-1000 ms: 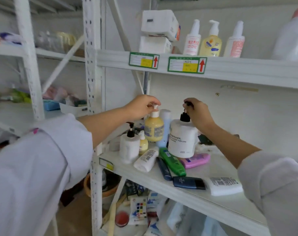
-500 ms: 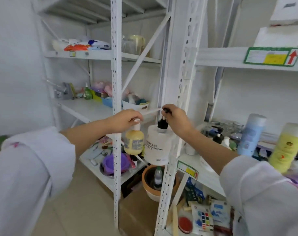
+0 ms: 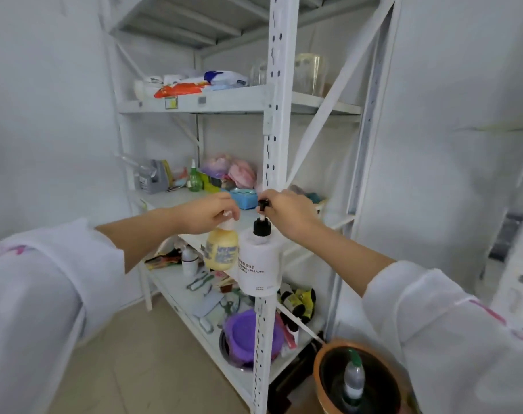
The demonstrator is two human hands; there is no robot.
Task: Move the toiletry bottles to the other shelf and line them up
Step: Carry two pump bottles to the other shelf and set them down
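- Swung further left since half a second ago, the view now centres on the second shelving unit (image 3: 272,180), and both bottles have travelled with the hands from beside the upright post to right in front of it; the shelf they were lifted from is out of frame.
- That second unit is the largest thing here, and its middle shelf (image 3: 176,201) looks like the likely destination: its near edge is bare, while a grey jug (image 3: 153,177), a green bottle (image 3: 195,180) and pink bags (image 3: 239,174) crowd the back.
- Below the hands, the lower shelf (image 3: 176,289) is littered with small tools and a purple bowl (image 3: 248,333), so lining anything up there would be awkward.
- Next in size, the white pump bottle (image 3: 260,268) hangs upright in the air from the right hand (image 3: 287,215), whose fingers are pinched around its black pump head; carrying it by the top leaves the base free to set down.
- Smaller, the yellow pump bottle (image 3: 221,252) hangs just beside it, almost touching, from the left hand (image 3: 206,215), fingers closed over its white pump.
- Carrying one in each hand halves the trips, though each extended pump stem takes its bottle's whole weight.
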